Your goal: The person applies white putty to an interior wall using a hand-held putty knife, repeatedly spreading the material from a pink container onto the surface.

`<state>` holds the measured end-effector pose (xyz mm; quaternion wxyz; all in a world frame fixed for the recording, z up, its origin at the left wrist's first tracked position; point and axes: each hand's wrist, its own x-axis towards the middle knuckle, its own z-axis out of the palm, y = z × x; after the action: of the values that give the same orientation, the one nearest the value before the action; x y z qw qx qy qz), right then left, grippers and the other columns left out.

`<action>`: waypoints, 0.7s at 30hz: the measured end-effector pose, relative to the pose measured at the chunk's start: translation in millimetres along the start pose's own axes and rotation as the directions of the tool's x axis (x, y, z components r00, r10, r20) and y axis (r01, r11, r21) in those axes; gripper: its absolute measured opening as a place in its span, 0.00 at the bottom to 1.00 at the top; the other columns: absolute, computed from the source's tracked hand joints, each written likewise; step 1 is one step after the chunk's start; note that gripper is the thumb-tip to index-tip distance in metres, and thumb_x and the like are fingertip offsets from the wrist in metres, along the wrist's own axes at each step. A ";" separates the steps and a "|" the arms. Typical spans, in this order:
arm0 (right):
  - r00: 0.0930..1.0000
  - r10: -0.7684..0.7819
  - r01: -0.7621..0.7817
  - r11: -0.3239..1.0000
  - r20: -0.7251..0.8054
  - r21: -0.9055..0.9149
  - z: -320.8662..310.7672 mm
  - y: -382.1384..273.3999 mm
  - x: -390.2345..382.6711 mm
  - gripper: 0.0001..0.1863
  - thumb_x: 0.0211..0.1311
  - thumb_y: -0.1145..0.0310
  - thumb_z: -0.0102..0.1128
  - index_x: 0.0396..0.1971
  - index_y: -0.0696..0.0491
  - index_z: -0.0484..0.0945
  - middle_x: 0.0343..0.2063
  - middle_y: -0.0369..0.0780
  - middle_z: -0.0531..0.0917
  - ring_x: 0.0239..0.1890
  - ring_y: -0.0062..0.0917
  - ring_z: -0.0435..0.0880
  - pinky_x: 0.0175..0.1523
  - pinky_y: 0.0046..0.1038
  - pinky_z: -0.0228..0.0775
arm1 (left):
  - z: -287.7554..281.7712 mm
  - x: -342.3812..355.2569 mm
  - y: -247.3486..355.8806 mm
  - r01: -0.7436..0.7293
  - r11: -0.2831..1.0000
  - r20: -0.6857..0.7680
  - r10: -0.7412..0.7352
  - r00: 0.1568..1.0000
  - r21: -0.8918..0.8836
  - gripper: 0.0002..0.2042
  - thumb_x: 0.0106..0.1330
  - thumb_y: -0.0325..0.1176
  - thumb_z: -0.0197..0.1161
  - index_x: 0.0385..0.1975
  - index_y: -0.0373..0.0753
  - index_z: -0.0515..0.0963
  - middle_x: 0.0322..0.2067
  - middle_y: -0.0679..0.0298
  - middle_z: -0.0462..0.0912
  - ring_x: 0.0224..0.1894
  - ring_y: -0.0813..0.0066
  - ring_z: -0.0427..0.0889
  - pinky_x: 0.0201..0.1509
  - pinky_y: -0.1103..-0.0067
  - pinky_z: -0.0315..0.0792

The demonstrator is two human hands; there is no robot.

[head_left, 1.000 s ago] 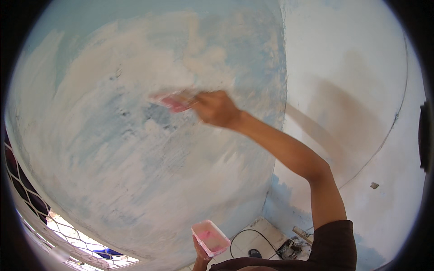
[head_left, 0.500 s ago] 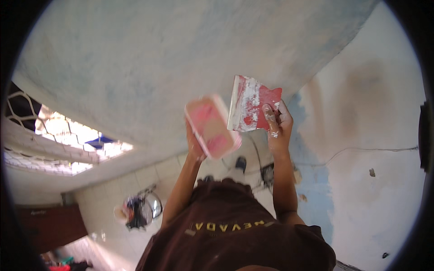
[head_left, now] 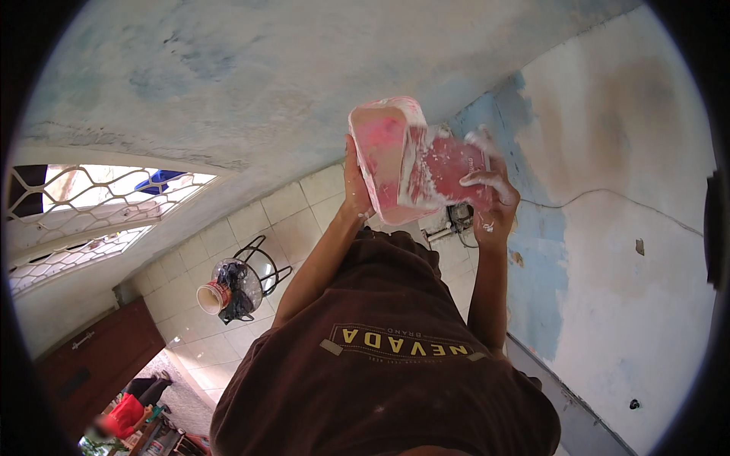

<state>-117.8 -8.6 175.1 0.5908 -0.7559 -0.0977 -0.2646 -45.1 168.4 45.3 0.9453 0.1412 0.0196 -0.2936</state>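
Observation:
In my left hand (head_left: 356, 184) is a pink-white rectangular plastic tub (head_left: 376, 144), gripped along its side, with pink and pale residue inside. My right hand (head_left: 494, 199) holds a red putty scraper (head_left: 449, 163) smeared with white paste, its fingers coated white too. The scraper's wide edge lies over the tub's right side. Above and behind them is the mottled pale-blue and white wall (head_left: 243, 76).
A grilled window (head_left: 91, 190) is at left. A stool (head_left: 262, 277) with a cup (head_left: 213, 298) and dark bag stands on the tiles (head_left: 277, 209). A brown door (head_left: 84, 357), red clothing among clutter (head_left: 122, 414), a patched right wall (head_left: 608, 289) and cables (head_left: 460, 220) surround me.
My right hand has come down from the wall with the scraper to the tub. My left hand has raised the tub, and the scraper now overlaps it. The view has tilted down.

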 end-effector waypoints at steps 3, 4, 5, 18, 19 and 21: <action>0.999 0.033 -0.030 0.995 -0.026 0.093 -0.4 2.3 -10.1 0.11 0.54 0.85 0.59 0.35 0.60 0.86 0.56 0.52 0.80 0.56 0.35 0.82 0.61 0.34 0.73 | -23.8 4.0 -5.8 0.073 0.997 -0.002 -0.073 0.997 0.001 0.42 0.72 0.71 0.39 0.70 0.37 0.62 0.62 0.55 0.75 0.61 0.61 0.76 0.65 0.62 0.73; 0.996 0.089 -0.086 0.990 -0.020 0.114 -4.1 5.9 -16.6 0.10 0.55 0.83 0.59 0.35 0.59 0.86 0.57 0.52 0.79 0.58 0.37 0.81 0.63 0.37 0.70 | -26.4 3.4 -7.7 0.096 0.995 -0.004 -0.096 0.995 0.003 0.42 0.72 0.71 0.40 0.70 0.37 0.63 0.61 0.56 0.75 0.61 0.62 0.77 0.65 0.63 0.74; 0.986 0.164 -0.166 0.983 0.027 0.080 -18.7 18.7 -30.0 0.07 0.59 0.80 0.59 0.35 0.59 0.85 0.57 0.51 0.79 0.61 0.39 0.78 0.66 0.41 0.66 | -28.8 2.3 -9.7 0.116 0.993 0.000 -0.116 0.993 0.007 0.42 0.72 0.71 0.40 0.70 0.36 0.63 0.61 0.56 0.75 0.61 0.62 0.77 0.64 0.64 0.74; 0.843 0.522 -0.471 0.833 -0.131 0.292 -28.0 34.2 -51.5 0.25 0.65 0.72 0.59 0.61 0.63 0.73 0.51 0.41 0.80 0.45 0.18 0.78 0.53 0.22 0.70 | -7.8 -6.2 -3.5 0.187 0.952 -0.046 -0.182 0.982 0.243 0.43 0.72 0.70 0.39 0.69 0.34 0.64 0.60 0.55 0.77 0.58 0.64 0.79 0.63 0.66 0.75; 0.853 0.506 -0.449 0.837 -0.131 0.312 -27.8 36.1 -49.3 0.25 0.66 0.72 0.59 0.62 0.62 0.73 0.51 0.40 0.80 0.45 0.17 0.77 0.53 0.22 0.70 | -6.5 -5.2 -2.7 0.194 0.945 -0.042 -0.189 0.981 0.265 0.43 0.72 0.70 0.39 0.69 0.34 0.65 0.59 0.55 0.77 0.58 0.64 0.79 0.63 0.66 0.75; 0.872 0.471 -0.404 0.846 -0.131 0.349 -24.8 37.6 -42.3 0.25 0.68 0.71 0.61 0.63 0.61 0.71 0.51 0.39 0.80 0.45 0.16 0.77 0.53 0.20 0.69 | -4.6 -2.9 -3.0 0.192 0.941 -0.058 -0.183 0.981 0.277 0.43 0.72 0.70 0.39 0.69 0.34 0.65 0.59 0.55 0.77 0.59 0.64 0.79 0.63 0.66 0.74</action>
<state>-143.0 -35.8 125.7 0.7539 -0.6231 0.1011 -0.1822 -48.9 168.9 40.4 0.8828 0.2760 0.0059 -0.3800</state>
